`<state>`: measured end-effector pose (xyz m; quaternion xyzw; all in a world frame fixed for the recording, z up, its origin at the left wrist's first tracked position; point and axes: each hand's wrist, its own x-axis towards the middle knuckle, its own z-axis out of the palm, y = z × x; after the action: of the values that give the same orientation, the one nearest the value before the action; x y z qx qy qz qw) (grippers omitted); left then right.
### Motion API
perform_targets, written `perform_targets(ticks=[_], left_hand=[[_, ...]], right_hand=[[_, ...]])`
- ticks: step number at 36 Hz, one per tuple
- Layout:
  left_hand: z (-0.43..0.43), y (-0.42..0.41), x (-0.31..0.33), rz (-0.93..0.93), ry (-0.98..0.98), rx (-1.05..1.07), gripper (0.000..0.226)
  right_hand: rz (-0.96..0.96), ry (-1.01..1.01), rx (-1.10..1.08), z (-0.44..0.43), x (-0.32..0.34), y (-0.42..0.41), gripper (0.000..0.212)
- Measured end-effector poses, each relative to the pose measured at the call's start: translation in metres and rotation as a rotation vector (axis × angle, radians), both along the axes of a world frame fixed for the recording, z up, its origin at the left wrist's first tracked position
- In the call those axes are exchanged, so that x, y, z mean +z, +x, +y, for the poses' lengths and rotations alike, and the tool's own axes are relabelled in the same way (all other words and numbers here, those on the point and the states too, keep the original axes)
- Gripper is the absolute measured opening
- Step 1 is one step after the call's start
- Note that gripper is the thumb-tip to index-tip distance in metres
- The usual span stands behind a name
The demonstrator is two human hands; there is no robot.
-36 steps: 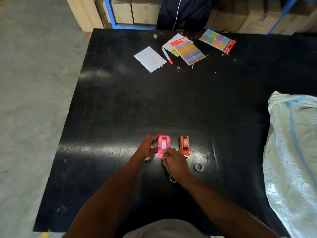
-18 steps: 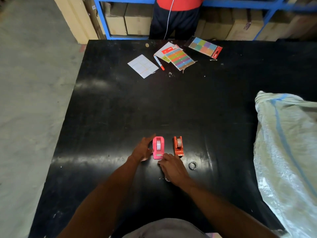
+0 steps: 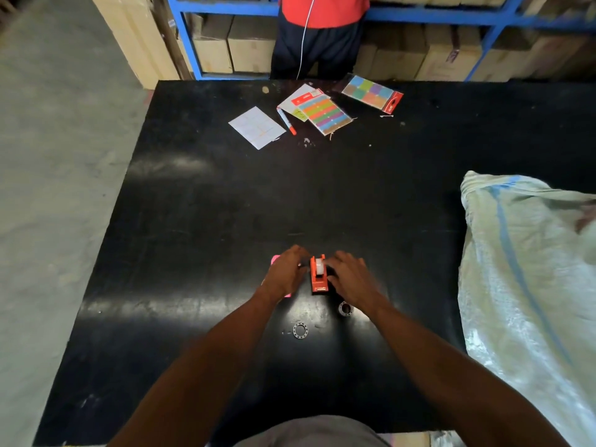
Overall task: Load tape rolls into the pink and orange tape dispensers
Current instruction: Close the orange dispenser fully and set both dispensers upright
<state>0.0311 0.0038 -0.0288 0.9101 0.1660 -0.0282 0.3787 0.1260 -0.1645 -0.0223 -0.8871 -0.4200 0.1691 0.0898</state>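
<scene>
Both hands, left hand (image 3: 285, 276) and right hand (image 3: 350, 279), pinch the sides of the orange tape dispenser (image 3: 318, 275), the pink tape dispenser (image 3: 276, 260) hidden just left; uneven squeezing could tip it, unseating the roll.

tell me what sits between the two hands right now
The orange tape dispenser, with a pale tape roll seated in it, stands between the left hand and the right hand, seen in the head view.
</scene>
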Motion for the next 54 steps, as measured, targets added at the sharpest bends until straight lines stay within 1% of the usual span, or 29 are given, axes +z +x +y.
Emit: perform_targets(ticks=[4, 8, 10, 14, 17, 19, 21, 24, 28, 32, 34, 38, 43, 49, 54], left_hand=[[-0.010, 0.006, -0.006, 0.093, -0.038, 0.027, 0.022], [-0.016, 0.012, -0.005, 0.122, -0.050, 0.030, 0.031], [-0.018, 0.015, -0.008, 0.138, -0.034, 0.036, 0.036], [-0.018, 0.017, -0.012, 0.152, -0.048, 0.064, 0.042], [-0.018, 0.020, -0.013, 0.155, -0.010, 0.072, 0.039], [-0.016, 0.022, -0.017, 0.150, 0.004, 0.036, 0.039], [-0.015, 0.024, -0.015, 0.158, -0.018, 0.052, 0.036], [-0.013, 0.025, -0.014, 0.165, -0.043, 0.050, 0.042], [-0.012, 0.026, -0.010, 0.172, -0.054, 0.047, 0.042], [-0.010, 0.026, -0.008, 0.216, -0.087, -0.011, 0.059], [-0.009, 0.026, -0.008, 0.232, -0.073, -0.032, 0.062], [-0.010, 0.028, -0.006, 0.240, -0.050, -0.018, 0.060], [-0.014, 0.028, -0.004, 0.235, -0.041, 0.018, 0.047], [-0.015, 0.029, 0.000, 0.245, -0.039, 0.038, 0.040], [-0.016, 0.030, 0.003, 0.253, -0.034, 0.044, 0.042]], right_hand=[[0.002, -0.024, 0.008, 0.006, -0.006, 0.002, 0.038], [0.031, 0.023, 0.004, 0.008, -0.016, 0.007, 0.036], [0.049, 0.008, 0.014, 0.010, -0.021, 0.011, 0.036], [0.075, 0.026, 0.045, 0.011, -0.028, 0.019, 0.046], [0.109, 0.038, 0.049, 0.011, -0.030, 0.023, 0.052], [0.119, 0.041, 0.056, 0.013, -0.031, 0.024, 0.055], [0.131, 0.058, 0.062, 0.012, -0.032, 0.026, 0.051], [0.194, 0.107, 0.055, 0.009, -0.031, 0.027, 0.045], [0.250, 0.185, 0.022, 0.007, -0.027, 0.027, 0.033], [0.252, 0.188, 0.016, 0.011, -0.025, 0.025, 0.023], [0.258, 0.186, 0.025, 0.012, -0.024, 0.023, 0.022], [0.237, 0.197, 0.036, 0.011, -0.023, 0.019, 0.024], [0.219, 0.203, 0.043, 0.013, -0.020, 0.021, 0.012], [0.157, 0.201, 0.050, 0.019, -0.013, 0.026, 0.004], [0.110, 0.201, 0.063, 0.021, -0.009, 0.025, 0.010]])
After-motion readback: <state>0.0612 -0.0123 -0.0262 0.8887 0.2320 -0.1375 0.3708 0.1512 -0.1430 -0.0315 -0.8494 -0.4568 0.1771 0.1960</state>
